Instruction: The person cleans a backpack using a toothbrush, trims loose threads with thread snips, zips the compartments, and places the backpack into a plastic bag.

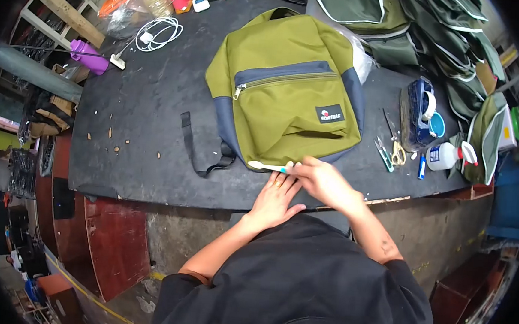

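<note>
An olive-green backpack (274,118) with navy panels lies on the dark table (154,112), its front pocket facing up and its bottom edge toward me. My right hand (325,183) is closed around a white toothbrush (265,166) with a teal part on its handle. The brush head points left and lies along the backpack's bottom edge. Just below it, my left hand (273,202) rests flat with fingers extended, the fingertips at that same edge. A black strap (189,139) trails from the bag's left side onto the table.
Right of the bag are scissors (398,155), thread snips (384,155), a spray bottle (443,157) and a blue case (416,116). Green bags (425,35) are piled at the back right. A coiled white cable (160,34) and a purple bottle (89,57) are at the left.
</note>
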`<action>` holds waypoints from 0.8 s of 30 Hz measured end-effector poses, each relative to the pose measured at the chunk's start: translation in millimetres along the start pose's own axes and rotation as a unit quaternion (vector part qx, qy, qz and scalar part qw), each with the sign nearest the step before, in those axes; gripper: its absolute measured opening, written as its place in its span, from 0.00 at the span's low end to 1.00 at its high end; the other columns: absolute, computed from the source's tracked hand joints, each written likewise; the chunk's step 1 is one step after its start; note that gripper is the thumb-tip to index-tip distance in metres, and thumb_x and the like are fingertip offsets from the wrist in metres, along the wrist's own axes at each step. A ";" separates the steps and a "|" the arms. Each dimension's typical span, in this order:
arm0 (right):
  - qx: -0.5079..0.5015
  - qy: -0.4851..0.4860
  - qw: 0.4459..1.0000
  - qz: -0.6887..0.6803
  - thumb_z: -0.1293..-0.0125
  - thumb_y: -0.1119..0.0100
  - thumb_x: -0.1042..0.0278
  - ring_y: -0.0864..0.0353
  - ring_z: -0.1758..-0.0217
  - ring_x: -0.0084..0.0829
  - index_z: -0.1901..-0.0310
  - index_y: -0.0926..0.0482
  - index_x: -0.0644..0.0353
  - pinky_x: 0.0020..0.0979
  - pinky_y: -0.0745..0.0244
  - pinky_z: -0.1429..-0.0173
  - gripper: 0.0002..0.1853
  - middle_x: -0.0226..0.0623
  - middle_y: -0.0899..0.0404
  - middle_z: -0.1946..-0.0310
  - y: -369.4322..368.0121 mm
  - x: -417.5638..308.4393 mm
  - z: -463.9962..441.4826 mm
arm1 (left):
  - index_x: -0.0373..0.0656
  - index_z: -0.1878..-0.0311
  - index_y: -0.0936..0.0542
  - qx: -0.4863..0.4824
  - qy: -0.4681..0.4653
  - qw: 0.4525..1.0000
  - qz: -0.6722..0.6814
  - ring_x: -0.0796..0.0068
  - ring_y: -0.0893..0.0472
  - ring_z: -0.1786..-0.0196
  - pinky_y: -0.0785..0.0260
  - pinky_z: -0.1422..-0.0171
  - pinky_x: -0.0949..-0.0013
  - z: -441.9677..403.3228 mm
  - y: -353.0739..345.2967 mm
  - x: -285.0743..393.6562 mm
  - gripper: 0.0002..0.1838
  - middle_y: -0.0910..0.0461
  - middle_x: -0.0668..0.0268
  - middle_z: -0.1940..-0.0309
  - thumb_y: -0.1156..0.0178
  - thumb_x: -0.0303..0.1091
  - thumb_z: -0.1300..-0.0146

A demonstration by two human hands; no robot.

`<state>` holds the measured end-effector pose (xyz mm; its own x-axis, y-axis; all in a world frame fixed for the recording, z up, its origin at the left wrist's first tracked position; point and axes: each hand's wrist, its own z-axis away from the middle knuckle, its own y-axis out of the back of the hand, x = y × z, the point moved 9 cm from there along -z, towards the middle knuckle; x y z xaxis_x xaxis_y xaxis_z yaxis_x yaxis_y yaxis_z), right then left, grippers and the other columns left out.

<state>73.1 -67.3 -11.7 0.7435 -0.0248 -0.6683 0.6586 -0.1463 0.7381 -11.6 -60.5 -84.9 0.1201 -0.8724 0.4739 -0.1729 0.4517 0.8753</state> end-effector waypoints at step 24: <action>0.021 0.024 0.997 -0.072 0.43 0.43 0.79 0.21 0.65 0.41 0.49 0.21 0.58 0.36 0.25 0.61 0.18 0.41 0.22 0.65 27.3 18.0 10.4 | 0.44 0.38 0.28 0.029 0.022 0.999 -0.027 0.46 0.47 0.28 0.60 0.26 0.41 -5.1 11.1 5.8 0.32 0.39 0.47 0.34 0.42 0.54 0.41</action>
<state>103.3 -82.0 -4.5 0.6466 0.0476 -0.7613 0.7545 -0.1871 0.6291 -7.8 -59.6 -71.9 0.1738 -0.8857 0.4304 -0.2216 0.3907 0.8935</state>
